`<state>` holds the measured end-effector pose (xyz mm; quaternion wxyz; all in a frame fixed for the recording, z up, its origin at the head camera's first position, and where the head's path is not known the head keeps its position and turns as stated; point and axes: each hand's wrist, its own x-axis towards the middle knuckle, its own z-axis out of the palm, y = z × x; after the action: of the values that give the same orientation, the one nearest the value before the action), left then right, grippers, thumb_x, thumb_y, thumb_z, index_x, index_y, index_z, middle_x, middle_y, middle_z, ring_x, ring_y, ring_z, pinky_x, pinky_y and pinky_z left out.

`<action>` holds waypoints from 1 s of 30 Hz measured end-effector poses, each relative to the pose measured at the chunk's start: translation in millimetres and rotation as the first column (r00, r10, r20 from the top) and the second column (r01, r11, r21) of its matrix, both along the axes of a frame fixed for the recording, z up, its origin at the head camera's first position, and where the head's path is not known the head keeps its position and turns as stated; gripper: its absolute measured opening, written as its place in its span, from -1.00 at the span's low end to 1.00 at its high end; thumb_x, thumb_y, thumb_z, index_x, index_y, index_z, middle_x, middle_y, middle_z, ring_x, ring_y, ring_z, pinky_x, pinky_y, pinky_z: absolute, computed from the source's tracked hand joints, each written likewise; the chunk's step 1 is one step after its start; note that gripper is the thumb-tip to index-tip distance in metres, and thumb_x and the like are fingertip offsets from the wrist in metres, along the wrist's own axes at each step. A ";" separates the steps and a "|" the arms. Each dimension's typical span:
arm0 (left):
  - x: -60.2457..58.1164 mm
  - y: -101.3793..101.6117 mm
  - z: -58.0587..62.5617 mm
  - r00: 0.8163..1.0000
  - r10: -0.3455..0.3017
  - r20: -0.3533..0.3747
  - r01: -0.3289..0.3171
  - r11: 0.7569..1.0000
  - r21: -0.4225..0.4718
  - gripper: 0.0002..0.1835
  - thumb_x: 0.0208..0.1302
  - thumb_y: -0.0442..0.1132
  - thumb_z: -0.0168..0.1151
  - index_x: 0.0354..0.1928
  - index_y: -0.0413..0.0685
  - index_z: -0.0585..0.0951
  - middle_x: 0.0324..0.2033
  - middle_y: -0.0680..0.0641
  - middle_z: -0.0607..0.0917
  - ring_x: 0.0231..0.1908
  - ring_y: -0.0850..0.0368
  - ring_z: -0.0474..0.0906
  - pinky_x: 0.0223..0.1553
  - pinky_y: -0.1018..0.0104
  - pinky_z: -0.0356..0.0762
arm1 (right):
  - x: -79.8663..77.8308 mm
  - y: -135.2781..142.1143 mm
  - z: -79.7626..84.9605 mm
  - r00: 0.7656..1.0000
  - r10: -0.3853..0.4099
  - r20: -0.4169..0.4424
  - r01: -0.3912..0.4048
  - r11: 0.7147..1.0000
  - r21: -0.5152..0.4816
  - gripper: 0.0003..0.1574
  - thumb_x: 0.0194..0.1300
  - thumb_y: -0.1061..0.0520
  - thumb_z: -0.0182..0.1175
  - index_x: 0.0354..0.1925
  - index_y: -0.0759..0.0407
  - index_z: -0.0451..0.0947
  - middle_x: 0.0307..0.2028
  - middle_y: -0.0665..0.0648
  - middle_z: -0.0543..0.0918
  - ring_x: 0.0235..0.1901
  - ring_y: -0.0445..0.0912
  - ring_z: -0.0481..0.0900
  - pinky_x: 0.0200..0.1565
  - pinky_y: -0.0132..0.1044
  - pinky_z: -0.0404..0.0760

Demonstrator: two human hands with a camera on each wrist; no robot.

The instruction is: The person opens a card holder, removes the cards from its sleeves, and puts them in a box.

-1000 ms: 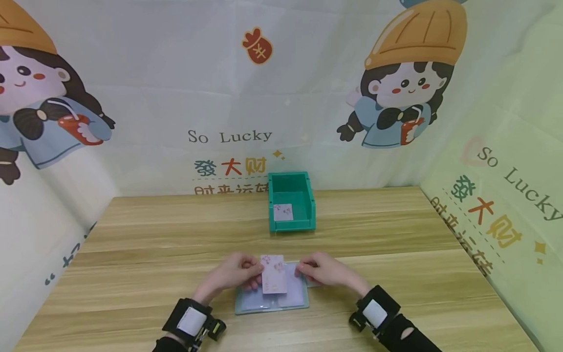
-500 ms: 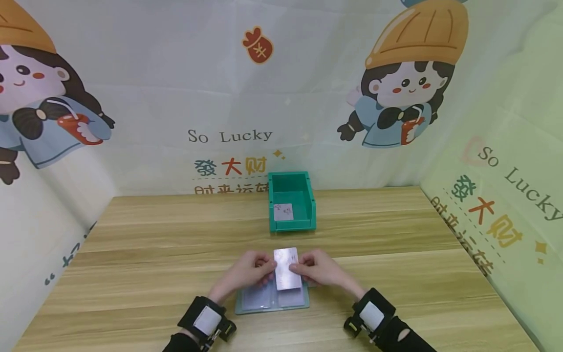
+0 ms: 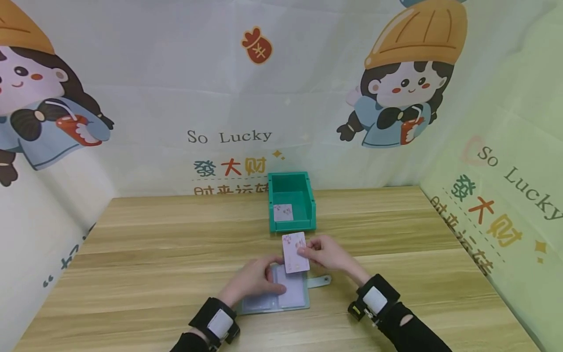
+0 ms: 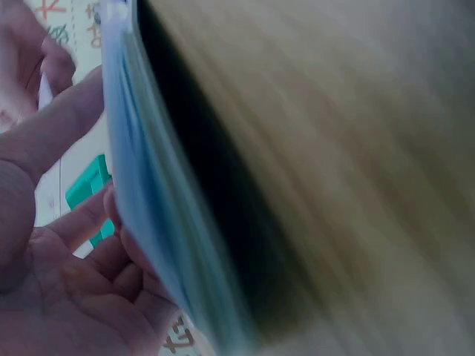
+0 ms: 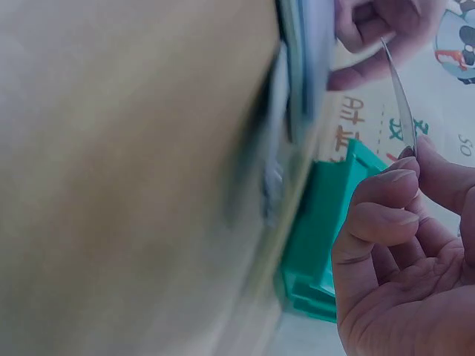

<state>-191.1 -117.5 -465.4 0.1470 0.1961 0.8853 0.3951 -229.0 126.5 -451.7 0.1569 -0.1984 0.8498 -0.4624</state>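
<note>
Pinched between thumb and fingers of my right hand [image 3: 327,253], a pinkish card with a floral print [image 3: 293,253] is held up beyond the card holder. The right wrist view shows that card edge-on [image 5: 401,100] at the fingertips. The pale blue card holder [image 3: 296,291] lies spread on the table, clear pockets upward. My left hand [image 3: 255,281] is over it, thumb stretched across the right-hand pocket and forefinger near the top edge. In the left wrist view its fingers [image 4: 59,137] reach to the holder's pages [image 4: 152,193].
A green open-fronted bin [image 3: 301,203] stands at the table's back edge, with another printed card [image 3: 283,212] inside it. The holder's snap strap [image 3: 319,281] sticks out to the right. A printed cloth [image 3: 154,98] hangs behind the wooden table [image 3: 154,244].
The card has gone from my left hand to my right and moved up and right, turning its printed side back into view. My left hand has shifted right over the holder, uncovering the strap.
</note>
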 end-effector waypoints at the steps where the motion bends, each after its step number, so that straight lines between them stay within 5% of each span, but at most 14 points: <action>1: 0.4 1.3 -0.1 1.000 0.000 -0.007 0.000 1.000 -0.014 -0.31 0.09 -0.24 0.62 0.28 -0.23 0.59 -0.55 0.06 0.53 -0.53 0.22 0.40 -0.46 0.42 0.27 | -2.7 0.2 1.9 1.000 -0.002 -0.013 0.002 1.000 0.001 -0.63 0.56 0.12 0.21 -0.42 0.28 0.51 -0.64 -0.07 0.38 -0.62 -0.21 0.31 -0.53 -0.40 0.22; 30: 1.6 0.9 0.1 0.999 -0.023 -0.033 0.021 0.997 -0.078 -0.37 0.15 -0.21 0.61 0.26 -0.07 0.58 -0.51 0.07 0.51 -0.49 0.23 0.38 -0.39 0.40 0.24 | -55.8 -11.8 53.6 0.990 -0.056 -0.132 0.066 0.995 0.072 -0.63 0.57 0.11 0.20 -0.41 0.25 0.51 -0.69 -0.06 0.38 -0.67 -0.21 0.32 -0.52 -0.38 0.23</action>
<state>-189.5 -116.6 -465.3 0.1437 0.2068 0.9002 0.3554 -284.7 114.7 -398.2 0.0943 -0.1957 0.8811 -0.4201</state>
